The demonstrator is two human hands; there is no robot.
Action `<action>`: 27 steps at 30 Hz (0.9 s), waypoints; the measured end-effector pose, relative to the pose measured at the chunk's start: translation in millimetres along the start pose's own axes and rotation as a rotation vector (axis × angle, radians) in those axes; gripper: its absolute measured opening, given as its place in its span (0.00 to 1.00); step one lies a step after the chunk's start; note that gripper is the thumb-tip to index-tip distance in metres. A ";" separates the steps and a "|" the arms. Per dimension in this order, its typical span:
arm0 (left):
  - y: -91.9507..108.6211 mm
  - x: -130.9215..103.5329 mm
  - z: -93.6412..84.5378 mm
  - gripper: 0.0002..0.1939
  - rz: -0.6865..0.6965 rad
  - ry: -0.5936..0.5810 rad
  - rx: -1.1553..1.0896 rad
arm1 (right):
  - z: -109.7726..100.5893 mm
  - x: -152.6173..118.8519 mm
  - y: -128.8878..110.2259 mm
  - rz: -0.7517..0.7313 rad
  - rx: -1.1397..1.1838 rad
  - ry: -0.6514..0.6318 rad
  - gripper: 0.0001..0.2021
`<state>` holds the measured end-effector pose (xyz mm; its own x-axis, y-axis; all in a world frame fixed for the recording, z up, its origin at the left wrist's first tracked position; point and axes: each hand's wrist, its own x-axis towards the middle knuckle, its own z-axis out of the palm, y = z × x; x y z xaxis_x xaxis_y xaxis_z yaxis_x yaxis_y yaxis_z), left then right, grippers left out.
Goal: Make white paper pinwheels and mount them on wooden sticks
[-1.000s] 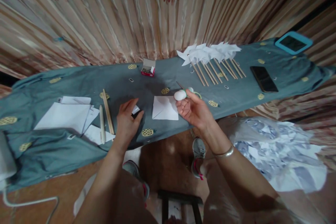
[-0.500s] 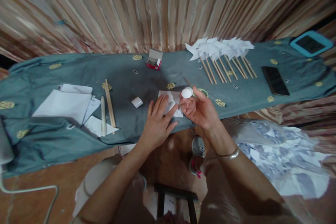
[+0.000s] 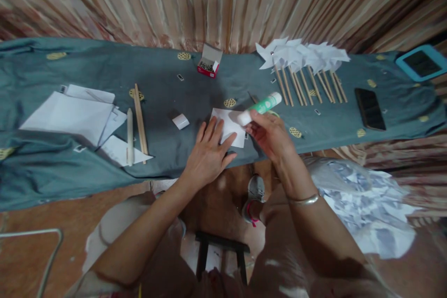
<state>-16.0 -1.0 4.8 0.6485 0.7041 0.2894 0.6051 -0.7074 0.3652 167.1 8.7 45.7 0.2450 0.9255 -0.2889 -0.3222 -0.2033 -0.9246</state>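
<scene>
My left hand [image 3: 208, 153] lies with spread fingers on a small white paper square [image 3: 230, 123] near the front edge of the cloth-covered table. In my right hand [image 3: 270, 135] is a green and white glue stick [image 3: 263, 107], tilted, its white end just over the paper's right side. Behind that hand, a pair of scissors with green handles [image 3: 274, 114] is mostly hidden. A white cap-like piece [image 3: 180, 121] lies on the cloth left of the paper.
White pinwheels [image 3: 303, 56] on wooden sticks, a red box [image 3: 208, 66] of small metal pieces and a phone [image 3: 370, 108] lie farther back and right. White sheets [image 3: 70, 114] and loose sticks [image 3: 139, 123] are at left. A bag of paper scraps [image 3: 366, 200] stands at lower right.
My right hand has turned the glue stick from end-on to sideways, so its green label shows. My left hand stays on the paper. The whole view has shifted slightly.
</scene>
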 end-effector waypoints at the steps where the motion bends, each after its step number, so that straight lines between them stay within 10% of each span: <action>1: -0.5 -0.2 0.7 0.24 -0.003 0.003 -0.011 | -0.5 1.3 1.8 -0.046 -0.077 0.001 0.16; 11: -1.2 -1.6 3.7 0.25 0.017 0.034 0.016 | 6.3 2.6 12.5 -0.274 -0.345 -0.133 0.20; 27: -0.6 -1.1 3.5 0.25 0.008 0.011 0.022 | 2.0 5.7 20.7 -0.579 -0.976 -0.001 0.15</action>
<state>-15.5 -1.6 1.1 0.6485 0.6987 0.3022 0.6095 -0.7144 0.3437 159.9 10.3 25.4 0.1245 0.9615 0.2449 0.6899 0.0935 -0.7178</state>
